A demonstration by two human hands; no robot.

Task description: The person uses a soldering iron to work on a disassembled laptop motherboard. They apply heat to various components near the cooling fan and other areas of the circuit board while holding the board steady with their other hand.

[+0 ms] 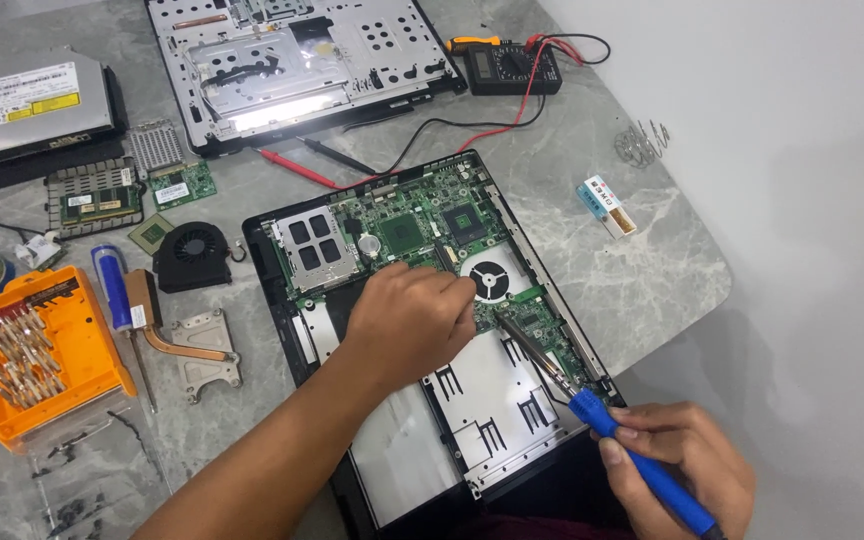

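An opened laptop base (pixel 512 440) lies in front of me with its green motherboard (pixel 412 225) exposed. My left hand (pixel 407 320) rests on the board's lower middle, fingers curled and pinching down near the white fan cutout (pixel 492 275); what it pinches is hidden. My right hand (pixel 677 465) grips a blue-handled soldering iron (pixel 642 470) at the lower right. The iron's metal tip (pixel 507 325) points up-left and touches the board just right of my left fingers.
A second laptop chassis (pixel 292 60) lies at the back, a multimeter (pixel 510 68) with red and black leads beside it. To the left sit an optical drive (pixel 37 100), memory modules (pixel 97 198), a black fan (pixel 192 255), a copper heatsink (pixel 187 345) and an orange bit case (pixel 37 350). The table edge runs along the right.
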